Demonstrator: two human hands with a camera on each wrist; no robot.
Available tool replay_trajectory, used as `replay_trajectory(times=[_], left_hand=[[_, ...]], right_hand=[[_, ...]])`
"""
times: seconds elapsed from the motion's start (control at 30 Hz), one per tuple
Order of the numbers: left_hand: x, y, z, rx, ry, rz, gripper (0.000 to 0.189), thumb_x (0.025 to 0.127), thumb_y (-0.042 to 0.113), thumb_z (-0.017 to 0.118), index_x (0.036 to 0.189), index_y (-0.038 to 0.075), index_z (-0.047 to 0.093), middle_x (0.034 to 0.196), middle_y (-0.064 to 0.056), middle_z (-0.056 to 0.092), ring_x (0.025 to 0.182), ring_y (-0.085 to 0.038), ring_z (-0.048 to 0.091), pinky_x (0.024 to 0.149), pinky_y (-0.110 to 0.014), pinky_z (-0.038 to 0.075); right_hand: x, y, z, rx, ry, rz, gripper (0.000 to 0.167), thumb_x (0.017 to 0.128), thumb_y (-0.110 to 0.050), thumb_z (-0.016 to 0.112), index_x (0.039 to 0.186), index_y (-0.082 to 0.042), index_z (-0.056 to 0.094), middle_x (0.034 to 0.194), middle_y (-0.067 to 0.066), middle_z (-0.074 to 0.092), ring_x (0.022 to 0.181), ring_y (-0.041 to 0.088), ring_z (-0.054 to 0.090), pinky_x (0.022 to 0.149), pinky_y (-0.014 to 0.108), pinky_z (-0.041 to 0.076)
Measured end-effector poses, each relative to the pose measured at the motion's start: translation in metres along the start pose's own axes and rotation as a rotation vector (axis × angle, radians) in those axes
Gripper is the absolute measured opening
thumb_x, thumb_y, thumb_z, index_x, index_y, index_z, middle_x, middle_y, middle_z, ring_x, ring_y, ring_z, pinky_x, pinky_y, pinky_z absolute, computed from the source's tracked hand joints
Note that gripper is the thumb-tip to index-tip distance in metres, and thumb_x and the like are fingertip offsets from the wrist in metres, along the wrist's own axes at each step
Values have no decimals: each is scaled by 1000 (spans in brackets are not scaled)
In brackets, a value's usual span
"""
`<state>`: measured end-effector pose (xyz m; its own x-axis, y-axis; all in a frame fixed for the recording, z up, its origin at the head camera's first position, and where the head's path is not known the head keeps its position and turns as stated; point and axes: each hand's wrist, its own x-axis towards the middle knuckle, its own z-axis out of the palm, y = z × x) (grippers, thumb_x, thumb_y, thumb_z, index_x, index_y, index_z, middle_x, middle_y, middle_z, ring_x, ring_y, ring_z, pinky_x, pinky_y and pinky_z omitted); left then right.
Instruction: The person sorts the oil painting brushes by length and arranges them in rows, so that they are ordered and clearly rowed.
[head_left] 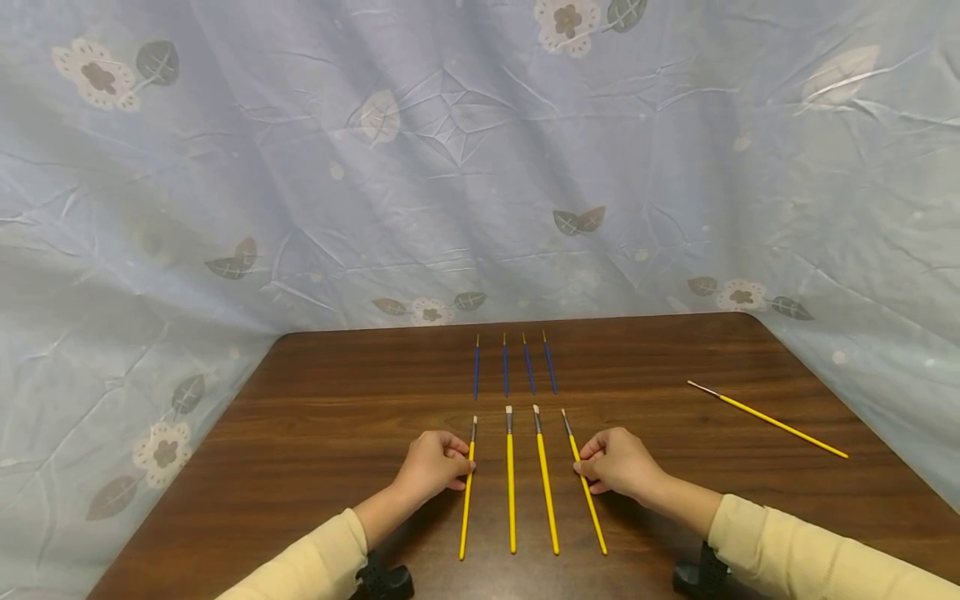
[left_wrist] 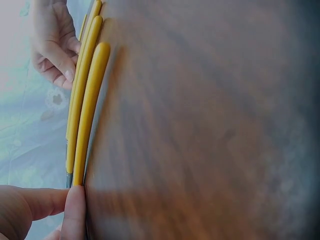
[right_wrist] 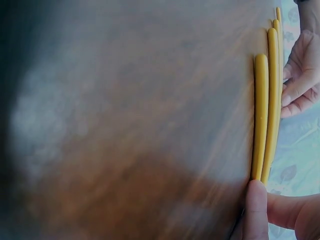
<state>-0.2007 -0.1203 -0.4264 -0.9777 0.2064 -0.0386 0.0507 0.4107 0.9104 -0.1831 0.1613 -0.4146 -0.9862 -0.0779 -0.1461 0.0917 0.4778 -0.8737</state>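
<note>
Several yellow-handled paintbrushes lie side by side on the table, bristles pointing away from me. My left hand (head_left: 435, 462) pinches the leftmost yellow paintbrush (head_left: 467, 508) just below its metal ferrule; thumb and finger meet on its handle in the left wrist view. At the other end of the row, my right hand (head_left: 618, 463) pinches the rightmost yellow paintbrush (head_left: 592, 508) between thumb and fingers. Between the hands lie two wider yellow paintbrushes, the left one (head_left: 512, 492) nearly straight and the right one (head_left: 547, 496) slightly slanted, neither touched by a hand.
Beyond the yellow row, several thin blue paintbrushes (head_left: 506, 371) form a second row near the back edge. One more yellow paintbrush (head_left: 783, 425) lies diagonally at the right of the brown wooden table (head_left: 315, 433). A floral curtain (head_left: 480, 167) hangs around the back and sides.
</note>
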Motion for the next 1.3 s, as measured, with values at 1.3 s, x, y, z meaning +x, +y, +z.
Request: replay_trajectory(times=[1.3], left_hand=[[0, -2, 1, 25, 26, 25, 15, 85, -4, 70, 96, -11, 63, 72, -7, 62, 56, -16, 64, 52, -29, 59]], right_hand=[[3, -2, -3, 8, -40, 54, 8, 86, 2, 70, 90, 6, 63, 76, 12, 59, 64, 19, 59, 55, 31, 59]])
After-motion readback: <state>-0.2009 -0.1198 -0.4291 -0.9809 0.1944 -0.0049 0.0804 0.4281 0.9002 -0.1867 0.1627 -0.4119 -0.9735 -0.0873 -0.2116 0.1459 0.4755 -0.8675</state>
